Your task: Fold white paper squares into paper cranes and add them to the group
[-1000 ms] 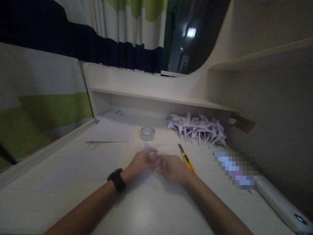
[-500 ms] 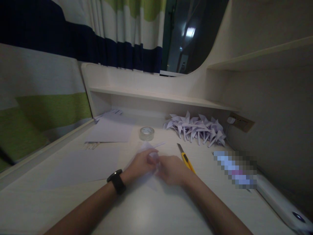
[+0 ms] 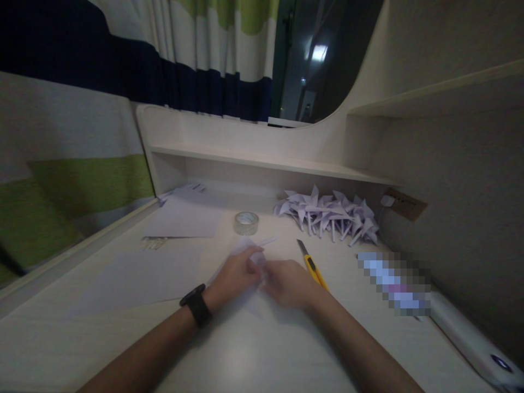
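Nearest, short of the tape roll (image 3: 246, 224), the left hand (image 3: 234, 274) and right hand (image 3: 286, 281) meet just above the worktop (image 3: 245, 360), the fingers of both appearing to pinch one piece of thin white paper (image 3: 244, 243); the exact grip is hidden. Left of the roll and nearer lies a flat white sheet (image 3: 139, 275); right of it and nearer, a yellow cutter (image 3: 313, 267) with its blade showing, untouched. A slim white strip (image 3: 268, 240) lies just in front of the roll. Left of the roll, a paper stack (image 3: 184, 215) rests, unfolded. Farther right, a heap of paper pinwheels (image 3: 327, 215) looks finished; I judge the held piece partly shaped and not yet like those, with plain sheets remaining.
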### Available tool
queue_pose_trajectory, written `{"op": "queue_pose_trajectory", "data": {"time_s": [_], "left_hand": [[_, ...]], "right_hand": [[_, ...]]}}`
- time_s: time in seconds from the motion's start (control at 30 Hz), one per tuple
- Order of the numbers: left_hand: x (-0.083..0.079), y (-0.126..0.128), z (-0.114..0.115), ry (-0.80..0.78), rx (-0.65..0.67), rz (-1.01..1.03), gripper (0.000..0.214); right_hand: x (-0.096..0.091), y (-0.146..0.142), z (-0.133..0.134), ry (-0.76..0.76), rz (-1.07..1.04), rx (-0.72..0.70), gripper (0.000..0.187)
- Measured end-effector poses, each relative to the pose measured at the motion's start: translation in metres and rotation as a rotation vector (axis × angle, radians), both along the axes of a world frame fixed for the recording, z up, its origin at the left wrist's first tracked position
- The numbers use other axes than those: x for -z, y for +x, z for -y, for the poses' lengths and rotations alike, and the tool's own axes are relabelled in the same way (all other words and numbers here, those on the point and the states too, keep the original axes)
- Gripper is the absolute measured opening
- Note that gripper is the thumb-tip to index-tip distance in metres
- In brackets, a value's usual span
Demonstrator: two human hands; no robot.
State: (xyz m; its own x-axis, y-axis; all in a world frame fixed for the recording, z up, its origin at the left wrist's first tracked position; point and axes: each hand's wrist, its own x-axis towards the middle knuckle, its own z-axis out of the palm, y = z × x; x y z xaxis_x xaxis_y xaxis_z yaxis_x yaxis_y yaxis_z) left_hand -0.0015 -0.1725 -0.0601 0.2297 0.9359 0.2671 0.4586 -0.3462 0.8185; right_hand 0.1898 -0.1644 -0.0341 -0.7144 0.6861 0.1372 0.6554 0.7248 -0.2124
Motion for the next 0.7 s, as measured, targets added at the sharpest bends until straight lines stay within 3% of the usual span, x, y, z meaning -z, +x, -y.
{"op": "queue_pose_trajectory", "data": {"time_s": [0.47,0.7], "left_hand": [[-0.0020,0.0018,0.0031,0.023,0.010,-0.063,0.044],[-0.0016,0.0027,0.0015,0.050,0.002,-0.151,0.022]], "right_hand": [[0.0025,0.0005,-0.0011,-0.005,-0.032,0.005,0.023],[0.0034,0.0005,-0.0025,0.005,-0.012,0.011,0.021]]}}
